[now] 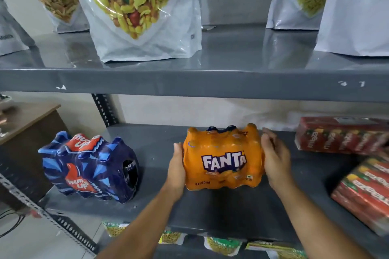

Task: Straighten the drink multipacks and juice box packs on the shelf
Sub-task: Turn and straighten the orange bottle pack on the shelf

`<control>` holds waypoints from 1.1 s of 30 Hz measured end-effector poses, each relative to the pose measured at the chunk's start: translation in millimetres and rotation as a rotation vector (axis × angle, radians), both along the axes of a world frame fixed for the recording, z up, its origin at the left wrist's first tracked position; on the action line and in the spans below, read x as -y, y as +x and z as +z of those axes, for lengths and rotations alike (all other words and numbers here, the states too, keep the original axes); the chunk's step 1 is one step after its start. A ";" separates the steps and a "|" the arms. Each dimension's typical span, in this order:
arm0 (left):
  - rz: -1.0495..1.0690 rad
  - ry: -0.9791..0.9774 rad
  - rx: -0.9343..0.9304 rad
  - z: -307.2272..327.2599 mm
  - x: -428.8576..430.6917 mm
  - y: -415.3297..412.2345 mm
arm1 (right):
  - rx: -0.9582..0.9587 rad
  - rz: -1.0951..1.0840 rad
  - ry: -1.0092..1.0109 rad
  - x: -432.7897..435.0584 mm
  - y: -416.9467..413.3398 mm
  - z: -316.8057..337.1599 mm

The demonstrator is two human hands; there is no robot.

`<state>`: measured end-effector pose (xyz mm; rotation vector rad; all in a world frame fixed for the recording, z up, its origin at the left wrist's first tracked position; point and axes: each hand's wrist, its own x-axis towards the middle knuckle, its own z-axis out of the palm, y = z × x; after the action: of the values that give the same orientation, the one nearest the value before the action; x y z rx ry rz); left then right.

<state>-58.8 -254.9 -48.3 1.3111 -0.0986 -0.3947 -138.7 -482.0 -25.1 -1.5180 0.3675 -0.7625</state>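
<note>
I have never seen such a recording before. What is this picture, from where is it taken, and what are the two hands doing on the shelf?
There is no machine here. A person wears a camera on the head, so you look down along their own arms. The left hand and right hand press flat against the two sides of an orange Fanta multipack standing on a grey shelf. To its left stands a blue Thums Up multipack, turned at an angle. On the right lie red juice box packs, also crooked. Snack pouches stand on the shelf above.
</note>
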 end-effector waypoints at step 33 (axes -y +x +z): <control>-0.034 0.150 0.020 27.8 -38.8 -38.6 | -0.233 0.140 0.130 -26.9 -70.6 -16.8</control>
<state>-97.4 -216.1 -20.5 1.4629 -0.1100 -0.4244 -209.3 -455.1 -41.9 -1.4957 0.4701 -0.4440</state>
